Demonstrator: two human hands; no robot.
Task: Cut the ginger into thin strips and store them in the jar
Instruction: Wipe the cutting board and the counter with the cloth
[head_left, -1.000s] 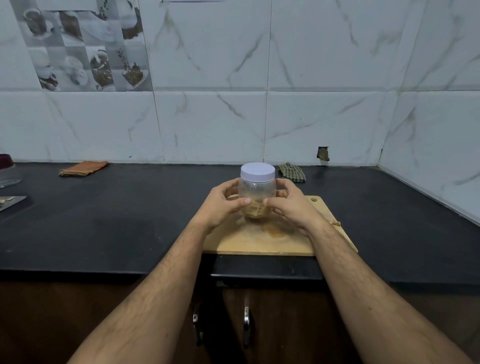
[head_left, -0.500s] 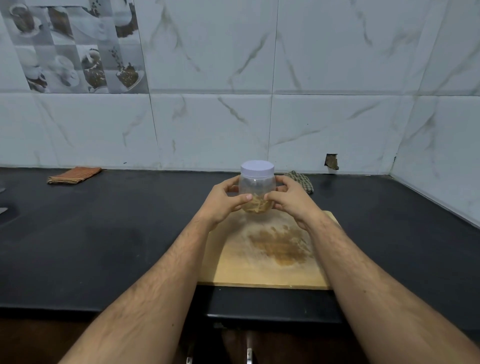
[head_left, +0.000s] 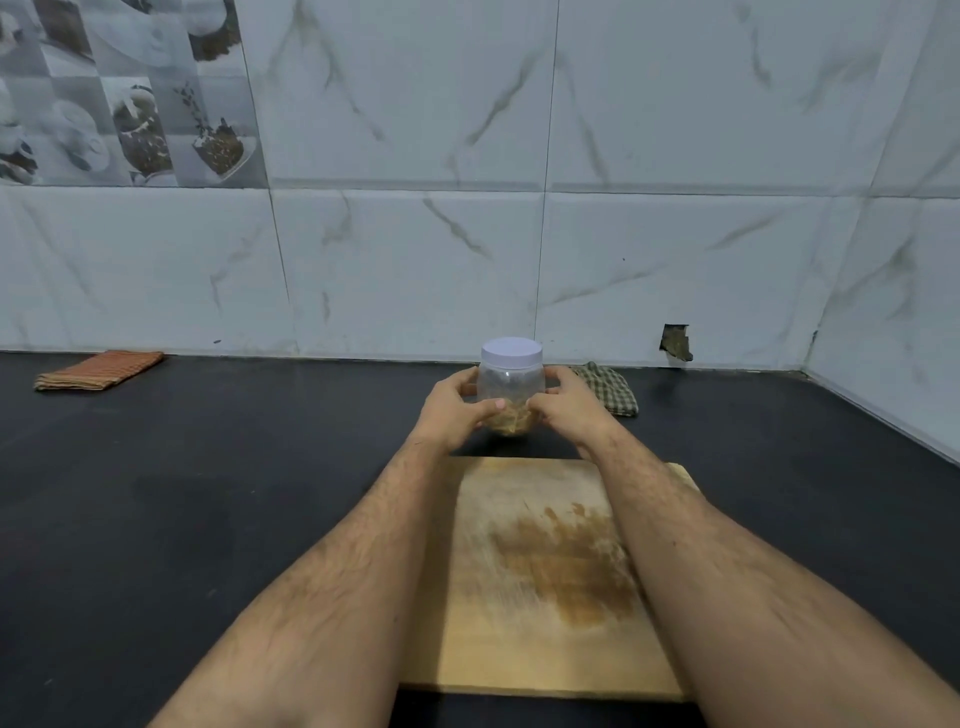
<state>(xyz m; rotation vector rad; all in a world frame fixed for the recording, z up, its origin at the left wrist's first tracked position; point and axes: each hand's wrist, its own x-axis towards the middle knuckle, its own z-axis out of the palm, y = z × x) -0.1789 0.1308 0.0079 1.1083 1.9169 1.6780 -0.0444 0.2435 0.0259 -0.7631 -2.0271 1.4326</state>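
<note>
The jar (head_left: 511, 385) (white lid on, ginger strips (head_left: 513, 420) inside) is gripped by the left hand (head_left: 456, 406) and right hand (head_left: 567, 410) near the table's (head_left: 208, 499) back edge, beyond the cutting board (head_left: 540, 582).

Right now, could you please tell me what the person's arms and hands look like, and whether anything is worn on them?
Both forearms are bare and hairy up to the frame edge, with no sleeve in view. The left hand and right hand show no glove, ring, watch or bracelet. The nails that show look short and plain. No markings or bandages are visible.
</note>
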